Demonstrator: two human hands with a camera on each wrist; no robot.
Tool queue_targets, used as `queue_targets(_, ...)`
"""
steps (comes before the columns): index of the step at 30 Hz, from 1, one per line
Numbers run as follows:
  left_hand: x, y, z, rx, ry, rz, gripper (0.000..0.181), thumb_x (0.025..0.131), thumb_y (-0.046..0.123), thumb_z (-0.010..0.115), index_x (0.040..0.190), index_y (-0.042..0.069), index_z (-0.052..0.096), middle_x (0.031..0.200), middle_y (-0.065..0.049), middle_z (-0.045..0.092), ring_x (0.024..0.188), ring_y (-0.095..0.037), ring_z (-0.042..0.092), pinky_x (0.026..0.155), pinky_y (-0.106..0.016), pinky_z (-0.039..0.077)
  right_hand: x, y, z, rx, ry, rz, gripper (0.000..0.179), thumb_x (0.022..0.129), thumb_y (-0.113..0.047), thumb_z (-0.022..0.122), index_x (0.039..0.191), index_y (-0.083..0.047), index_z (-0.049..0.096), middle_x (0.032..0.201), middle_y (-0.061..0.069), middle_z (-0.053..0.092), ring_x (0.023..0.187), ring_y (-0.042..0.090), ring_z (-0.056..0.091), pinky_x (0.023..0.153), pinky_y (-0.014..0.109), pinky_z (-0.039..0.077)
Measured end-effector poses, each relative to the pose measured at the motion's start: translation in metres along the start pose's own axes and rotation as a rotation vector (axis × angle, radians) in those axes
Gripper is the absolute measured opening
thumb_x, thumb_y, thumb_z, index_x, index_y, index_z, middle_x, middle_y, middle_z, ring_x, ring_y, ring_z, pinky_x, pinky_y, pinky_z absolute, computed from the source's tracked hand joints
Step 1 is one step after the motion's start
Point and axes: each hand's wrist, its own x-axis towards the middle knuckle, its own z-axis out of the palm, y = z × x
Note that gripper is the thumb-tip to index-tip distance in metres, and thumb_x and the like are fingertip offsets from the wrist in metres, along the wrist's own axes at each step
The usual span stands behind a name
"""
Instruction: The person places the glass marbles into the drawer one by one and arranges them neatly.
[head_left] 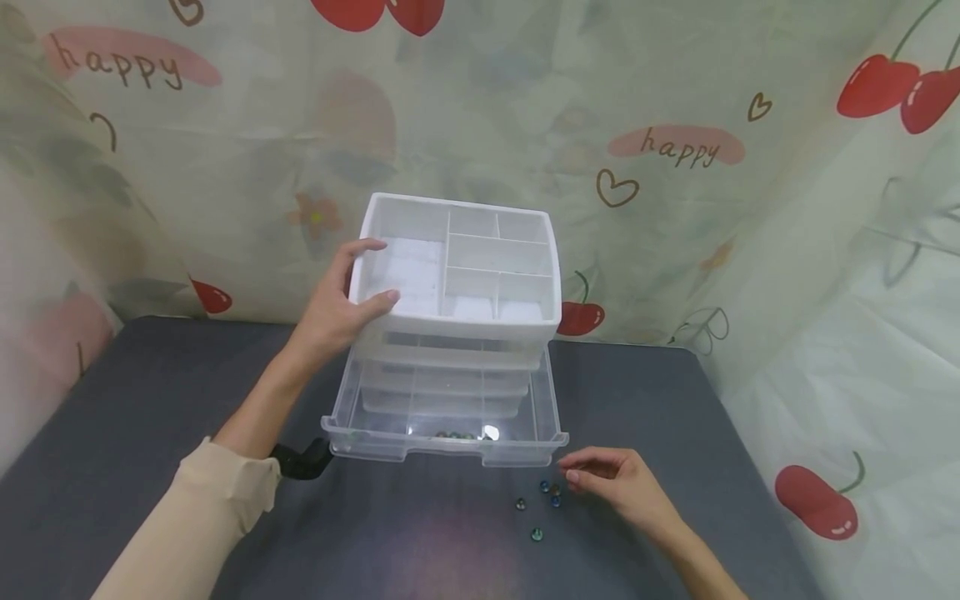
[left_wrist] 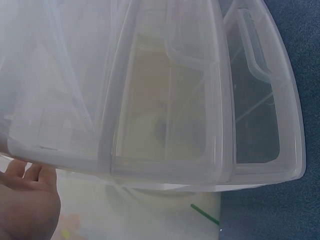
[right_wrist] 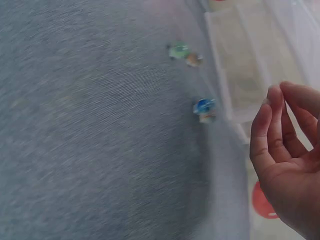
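Note:
A white plastic drawer organizer (head_left: 457, 323) with a divided top tray stands at the middle of the table. My left hand (head_left: 341, 296) grips the left rim of its top, thumb over the front edge; its fingers also show beneath the edge in the left wrist view. The clear bottom drawer (head_left: 448, 447) is pulled out, with several small glass marbles (head_left: 457, 435) inside near its front. My right hand (head_left: 618, 483) hovers by the drawer's right front corner, fingers loosely bent, nothing visible between them. Several more marbles lie on the table beside it, including a green marble (head_left: 537, 534).
A black object (head_left: 303, 460) lies left of the drawer, partly hidden by the left sleeve (head_left: 225, 483). The dark grey table (head_left: 420, 533) ends at a printed curtain (head_left: 480, 108) behind and at the sides.

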Motion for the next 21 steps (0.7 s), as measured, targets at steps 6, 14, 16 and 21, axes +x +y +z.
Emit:
queue_targets(6,0.000,0.000,0.001,0.000,0.000,0.002,0.065,0.090,0.008,0.070,0.147,0.014,0.040,0.146,-0.011,0.039,0.114,-0.026,0.046,0.086,-0.029,0.041,-0.001,0.015,0.000,-0.022,0.001,-0.005,0.026,0.090,-0.005,0.070,0.110,0.012,0.067,0.105,0.032,0.066,0.082,0.010,0.069,0.074,0.030,0.056)
queue_targets(14,0.001,-0.002,0.000,-0.008,0.005,0.008,0.063,0.090,0.007,0.069,0.146,0.014,0.041,0.140,-0.016,0.042,0.105,-0.025,0.049,0.083,-0.028,0.044,0.002,0.029,-0.001,-0.064,0.026,0.006,0.021,0.090,-0.004,0.071,0.107,0.008,0.071,0.105,0.026,0.068,0.082,0.010,0.068,0.073,0.029,0.056)
queue_targets(16,0.001,-0.002,-0.001,0.003,0.008,0.013,0.062,0.090,0.008,0.070,0.145,0.014,0.041,0.144,-0.013,0.041,0.108,-0.025,0.048,0.084,-0.028,0.043,0.003,0.032,-0.001,-0.079,0.032,0.002,0.020,0.089,-0.005,0.072,0.106,0.006,0.072,0.106,0.024,0.068,0.083,0.011,0.068,0.073,0.029,0.056)
queue_targets(21,0.001,-0.003,-0.001,0.023,0.012,0.011,0.063,0.090,0.010,0.070,0.145,0.015,0.041,0.148,-0.008,0.038,0.113,-0.024,0.046,0.086,-0.028,0.041,0.004,0.040,0.000,-0.110,0.037,0.002,0.021,0.087,-0.006,0.075,0.106,0.003,0.074,0.106,0.021,0.070,0.082,0.009,0.068,0.071,0.027,0.056)
